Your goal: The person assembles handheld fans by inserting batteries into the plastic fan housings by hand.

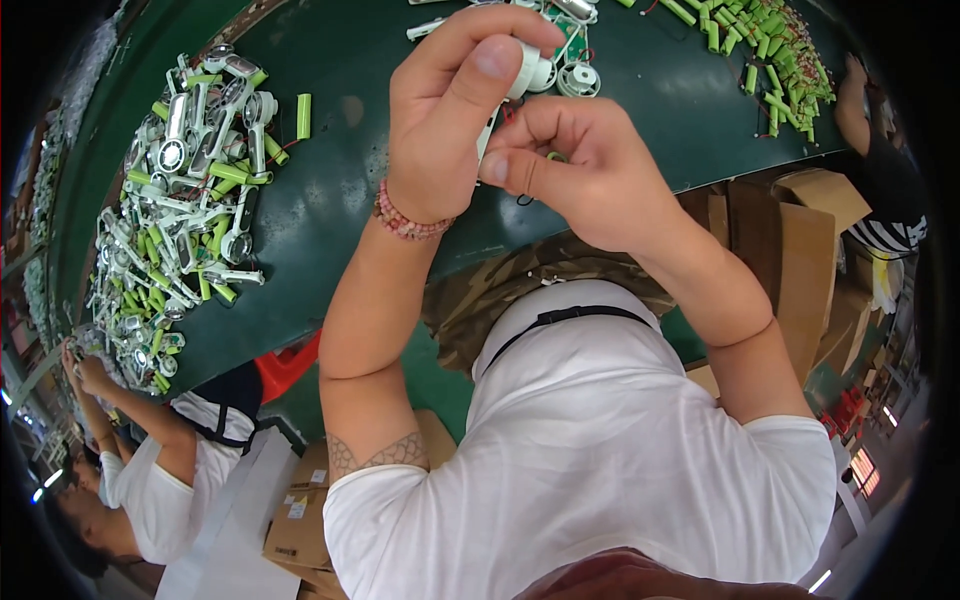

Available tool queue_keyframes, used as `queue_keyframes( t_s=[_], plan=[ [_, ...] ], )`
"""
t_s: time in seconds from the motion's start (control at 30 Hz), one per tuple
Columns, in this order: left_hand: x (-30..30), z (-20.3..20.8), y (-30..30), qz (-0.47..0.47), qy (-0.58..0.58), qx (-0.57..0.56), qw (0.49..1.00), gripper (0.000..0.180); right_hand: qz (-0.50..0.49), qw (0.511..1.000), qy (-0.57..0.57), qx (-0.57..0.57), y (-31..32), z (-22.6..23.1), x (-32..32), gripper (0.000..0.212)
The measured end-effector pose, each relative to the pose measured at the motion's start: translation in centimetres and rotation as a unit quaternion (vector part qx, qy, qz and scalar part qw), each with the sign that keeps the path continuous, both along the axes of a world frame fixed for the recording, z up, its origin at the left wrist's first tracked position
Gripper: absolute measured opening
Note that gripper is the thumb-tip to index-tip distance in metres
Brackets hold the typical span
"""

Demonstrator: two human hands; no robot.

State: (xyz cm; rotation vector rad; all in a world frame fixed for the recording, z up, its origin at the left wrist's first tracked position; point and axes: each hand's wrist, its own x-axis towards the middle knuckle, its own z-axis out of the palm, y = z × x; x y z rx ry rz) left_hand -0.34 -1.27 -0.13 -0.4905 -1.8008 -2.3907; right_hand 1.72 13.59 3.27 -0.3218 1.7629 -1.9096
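My left hand (445, 125), with a beaded bracelet at the wrist, is closed around a white plastic part with a round head (530, 75), like the body of a small handheld fan. Its slim white edge runs down toward my right hand (590, 165). The right thumb and fingers are pinched together at that lower end, by a bit of red wire. What they grip is hidden. Just beyond the hands, a white round motor-like piece (578, 79) and a green circuit board (574, 42) lie on the dark green table (340, 150).
To the left lies a heap of white fan bodies (172, 150) with green battery cells. More wired green cells (775, 50) are piled at the far right. Cardboard boxes (805, 260) stand at the right below the table. A co-worker (165, 450) works at the left; another person's arm (853, 105) shows at the right.
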Motion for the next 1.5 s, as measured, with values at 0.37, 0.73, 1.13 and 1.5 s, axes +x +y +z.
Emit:
queue_keyframes(
  t_s=[0.37,0.73,1.13,1.5],
  plan=[
    [0.2,2.9,-11.1,0.354,-0.043,-0.469,0.808,0.023,-0.116,0.951,0.273,0.086,5.0,-2.8,-2.9,0.026],
    [-1.6,2.0,-5.7,0.33,0.088,-0.502,0.794,0.035,-0.607,0.536,0.225,0.542,27.3,-7.4,-11.6,0.059],
    [-1.6,0.9,-3.8,0.26,0.091,-0.534,0.8,0.037,-0.543,0.638,0.2,0.508,21.0,-8.1,-10.1,0.092],
    [-1.4,0.7,-3.7,0.249,0.089,-0.551,0.791,0.038,-0.346,0.717,0.341,0.5,15.4,-5.1,-8.9,0.066]
  ],
)
